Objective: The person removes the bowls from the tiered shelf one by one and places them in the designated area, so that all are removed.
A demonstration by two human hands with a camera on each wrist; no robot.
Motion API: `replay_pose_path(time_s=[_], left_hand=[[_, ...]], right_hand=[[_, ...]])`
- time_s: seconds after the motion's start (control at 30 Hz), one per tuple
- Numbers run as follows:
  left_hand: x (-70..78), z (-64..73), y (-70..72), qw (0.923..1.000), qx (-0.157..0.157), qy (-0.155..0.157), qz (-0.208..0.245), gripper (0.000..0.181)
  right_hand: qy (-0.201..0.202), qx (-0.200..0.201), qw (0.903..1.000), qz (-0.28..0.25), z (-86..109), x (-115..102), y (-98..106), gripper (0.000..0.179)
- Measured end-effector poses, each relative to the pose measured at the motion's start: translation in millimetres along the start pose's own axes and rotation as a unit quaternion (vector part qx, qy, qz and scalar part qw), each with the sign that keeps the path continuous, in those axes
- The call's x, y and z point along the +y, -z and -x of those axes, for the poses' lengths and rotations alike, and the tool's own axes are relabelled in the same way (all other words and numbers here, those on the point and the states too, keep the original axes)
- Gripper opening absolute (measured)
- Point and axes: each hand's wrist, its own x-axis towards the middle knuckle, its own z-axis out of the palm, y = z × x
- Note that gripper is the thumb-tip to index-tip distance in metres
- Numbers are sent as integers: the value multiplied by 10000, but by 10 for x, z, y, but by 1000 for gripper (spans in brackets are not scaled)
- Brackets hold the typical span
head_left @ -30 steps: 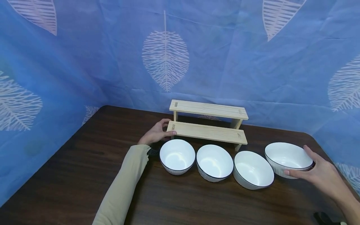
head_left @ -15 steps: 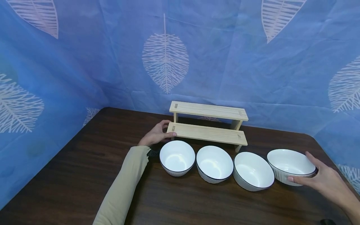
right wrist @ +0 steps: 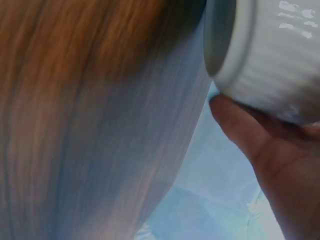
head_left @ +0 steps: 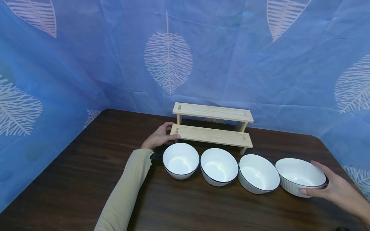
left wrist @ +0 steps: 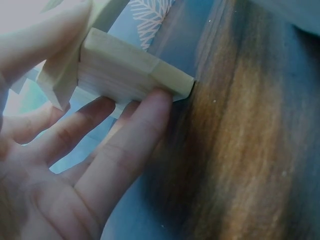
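Note:
In the head view, my left hand grips the left end of a two-step light wooden stand, its thumb over the lower step. Fingers press against a wooden end piece in the left wrist view. Over at the right, my right hand holds a white ribbed bowl with a dark rim by its right side. The bowl's ridged wall and pale foot show in the right wrist view. This bowl ends a row with three similar bowls, directly right of the third bowl.
The left bowl and second bowl stand upright in front of the wooden stand. All is on a dark wooden table. A blue cloth with white leaf prints hangs behind and at the side.
My right hand has brought the rightmost bowl toward the table's front, into line beside the third bowl. My left hand keeps its grip on the stand; the head view shifts slightly.

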Motion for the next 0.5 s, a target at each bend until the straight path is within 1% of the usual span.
replay_pose_path(time_s=[0.23, 0.33, 0.4, 0.5], left_hand=[[0, 2, 4, 10000, -35, -1, -1, 77], [6, 20, 19, 10000, -12, 1, -82, 77], [9, 28, 31, 9998, -2, -27, -171, 77], [0, 35, 58, 9995, -18, -85, -296, 78]], right_hand=[[498, -320, 9978, -314, 94, 180, -71, 113], [758, -485, 9935, -704, 106, 251, -90, 110], [874, -521, 9894, -1032, 111, 287, -104, 114], [1045, -584, 9838, -1337, 103, 308, -114, 117]])
